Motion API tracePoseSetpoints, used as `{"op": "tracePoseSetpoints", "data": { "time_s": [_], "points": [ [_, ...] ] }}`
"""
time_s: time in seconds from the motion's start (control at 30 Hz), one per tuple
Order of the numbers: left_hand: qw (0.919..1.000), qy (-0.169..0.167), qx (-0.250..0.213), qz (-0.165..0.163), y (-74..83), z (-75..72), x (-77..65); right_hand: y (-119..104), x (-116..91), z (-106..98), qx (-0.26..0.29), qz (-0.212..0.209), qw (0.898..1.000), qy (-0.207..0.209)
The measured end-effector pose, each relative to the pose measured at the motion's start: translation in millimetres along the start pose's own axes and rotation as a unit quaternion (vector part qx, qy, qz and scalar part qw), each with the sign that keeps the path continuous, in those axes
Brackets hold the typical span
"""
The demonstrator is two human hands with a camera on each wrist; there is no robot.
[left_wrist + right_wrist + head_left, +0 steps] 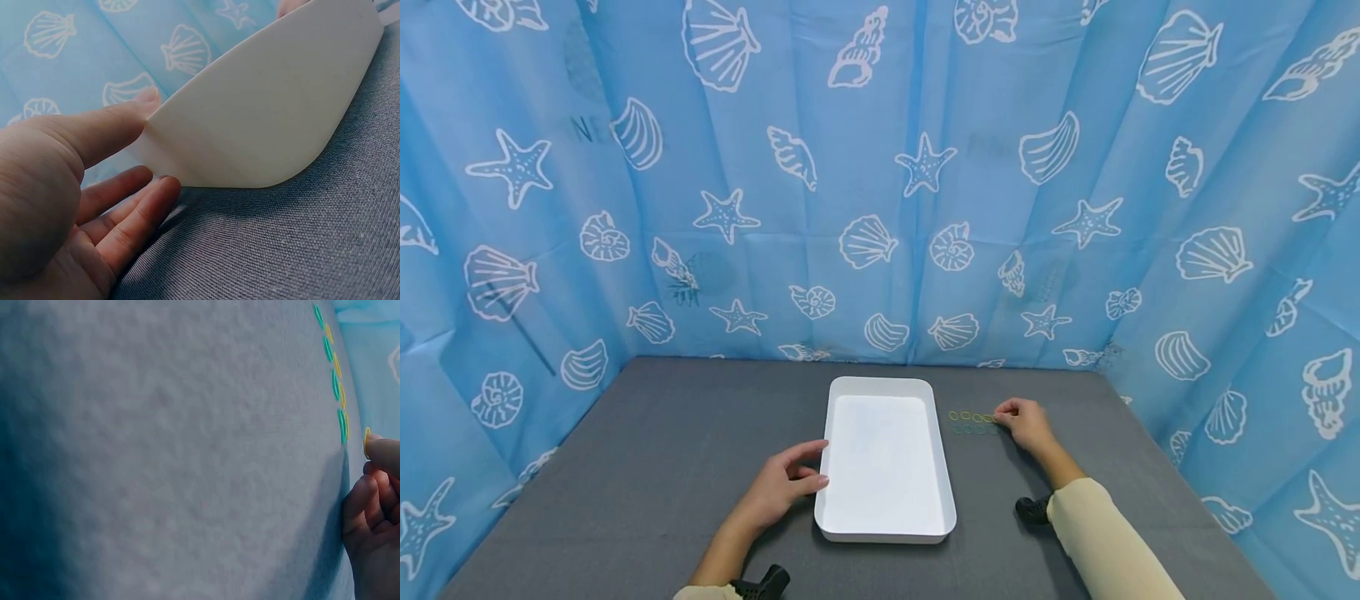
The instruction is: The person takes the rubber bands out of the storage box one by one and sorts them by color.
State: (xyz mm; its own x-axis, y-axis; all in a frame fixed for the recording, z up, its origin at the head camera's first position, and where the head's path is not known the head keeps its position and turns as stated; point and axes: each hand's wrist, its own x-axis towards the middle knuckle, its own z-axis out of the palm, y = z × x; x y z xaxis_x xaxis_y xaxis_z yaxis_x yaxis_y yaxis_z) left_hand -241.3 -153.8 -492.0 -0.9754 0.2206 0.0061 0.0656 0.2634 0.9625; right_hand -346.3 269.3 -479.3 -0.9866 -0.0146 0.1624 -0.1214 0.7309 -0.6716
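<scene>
The white rectangular tray lies on the grey tabletop in front of the person. At its left wall is the left hand; in the left wrist view one digit reaches over the rim and other fingertips touch the outside of the wall low down. To the right of the tray, the right hand pinches a thin yellow rubber band between thumb and fingers. Beside that hand, several yellow rubber bands and several green rubber bands lie in two rows.
Grey cloth covers the tabletop. A blue curtain printed with shells and starfish hangs behind and along both sides. Black wrist straps show at both sleeve ends.
</scene>
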Motion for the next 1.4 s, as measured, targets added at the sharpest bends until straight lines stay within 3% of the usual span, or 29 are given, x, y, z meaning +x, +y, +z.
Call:
{"op": "tracePoseSetpoints", "data": {
  "time_s": [0.7,0.93,1.2,1.4],
  "points": [
    [0.9999,-0.012,-0.007,0.007,0.0,1.3,0.6,5,3,-3,-0.036,0.079,0.996,0.014],
    [0.9998,-0.015,-0.006,0.012,0.5,1.1,-0.6,10,2,-3,-0.002,0.072,0.997,0.022],
    [0.9998,-0.015,-0.004,0.012,0.7,2.1,0.8,6,-11,-14,0.098,0.084,0.992,0.011],
    [0.9999,-0.011,-0.003,0.011,1.1,5.0,3.5,4,-30,-31,0.093,0.086,0.992,0.027]
  ]
}}
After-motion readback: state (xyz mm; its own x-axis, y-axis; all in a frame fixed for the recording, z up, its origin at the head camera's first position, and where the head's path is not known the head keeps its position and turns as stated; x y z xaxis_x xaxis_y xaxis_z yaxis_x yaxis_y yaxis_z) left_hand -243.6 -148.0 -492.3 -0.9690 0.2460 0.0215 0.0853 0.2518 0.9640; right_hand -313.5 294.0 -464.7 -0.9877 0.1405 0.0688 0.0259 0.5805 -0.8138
